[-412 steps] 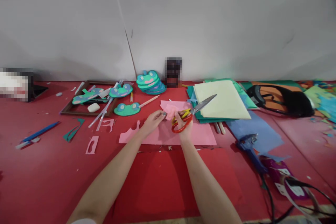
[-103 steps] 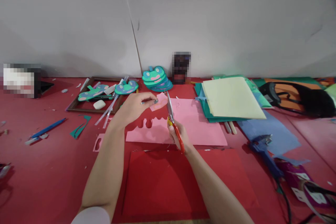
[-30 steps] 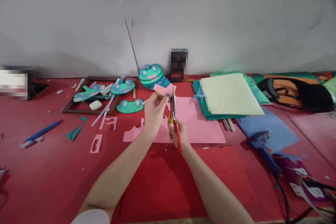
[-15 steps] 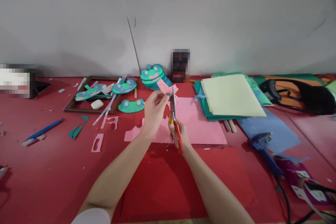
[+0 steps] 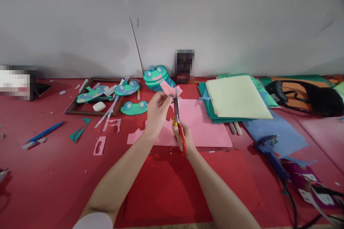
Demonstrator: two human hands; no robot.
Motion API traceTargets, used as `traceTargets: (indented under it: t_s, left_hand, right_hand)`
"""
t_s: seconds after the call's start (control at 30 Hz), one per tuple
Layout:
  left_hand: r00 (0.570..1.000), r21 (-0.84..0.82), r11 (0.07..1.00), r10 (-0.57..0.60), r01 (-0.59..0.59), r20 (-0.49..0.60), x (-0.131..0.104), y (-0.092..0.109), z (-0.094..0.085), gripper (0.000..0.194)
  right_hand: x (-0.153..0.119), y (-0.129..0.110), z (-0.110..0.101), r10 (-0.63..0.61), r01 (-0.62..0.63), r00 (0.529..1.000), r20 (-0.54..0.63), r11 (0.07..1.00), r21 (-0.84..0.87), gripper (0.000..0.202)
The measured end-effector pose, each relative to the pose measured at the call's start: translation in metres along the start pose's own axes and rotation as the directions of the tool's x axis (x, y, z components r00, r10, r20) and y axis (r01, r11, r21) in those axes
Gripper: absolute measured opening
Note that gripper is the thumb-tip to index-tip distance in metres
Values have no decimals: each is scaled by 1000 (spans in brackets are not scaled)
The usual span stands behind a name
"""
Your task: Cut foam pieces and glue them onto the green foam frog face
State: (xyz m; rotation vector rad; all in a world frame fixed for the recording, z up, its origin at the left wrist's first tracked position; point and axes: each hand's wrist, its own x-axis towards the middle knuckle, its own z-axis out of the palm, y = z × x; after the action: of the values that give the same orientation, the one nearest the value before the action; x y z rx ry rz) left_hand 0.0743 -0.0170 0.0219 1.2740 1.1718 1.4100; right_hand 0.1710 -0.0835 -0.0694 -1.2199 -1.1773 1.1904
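My left hand (image 5: pixel 158 111) pinches a small piece of pink felt-like sheet (image 5: pixel 167 88) between thumb and fingers. Wrapped round the handles of a pair of scissors (image 5: pixel 182 139) is my right hand (image 5: pixel 187 139). The scissor blades point away from me and meet the edge of the pink piece. Below both hands lies a larger pink sheet (image 5: pixel 206 125) with cut-out edges. Beyond the left hand are a stack of green frog-face cut-outs (image 5: pixel 156 78) and a single green frog face (image 5: pixel 134 107).
A brown frame (image 5: pixel 80 111) with more frog faces and a white case (image 5: pixel 99 106) is on the left. Pale yellow sheets (image 5: pixel 239 96) lie on green ones at right, near a blue glue gun (image 5: pixel 274 157) with its cord. A blue pen (image 5: pixel 47 131) and scraps lie far left.
Almost nothing differs. Both hands, the scissors and the pink piece keep nearly the same place, with only a very slight shift of the blades against the piece.
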Motion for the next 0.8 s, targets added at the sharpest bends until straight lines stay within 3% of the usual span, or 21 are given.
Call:
traceTargets:
  t_s: [0.27, 0.57, 0.8]
  left_hand:
    - [992, 136, 984, 107, -115, 62, 2, 6, -9, 10]
    - [977, 203, 973, 73, -114, 199, 7, 9, -16, 6]
    - [975, 240, 961, 87, -136, 204, 6, 10, -16, 7]
  right_hand:
    - [2, 6, 1, -40, 31, 994, 101, 995, 90, 44]
    - [3, 11, 2, -34, 16, 992, 118, 989, 150, 44]
    - [4, 11, 3, -21, 6, 995, 96, 987, 159, 44]
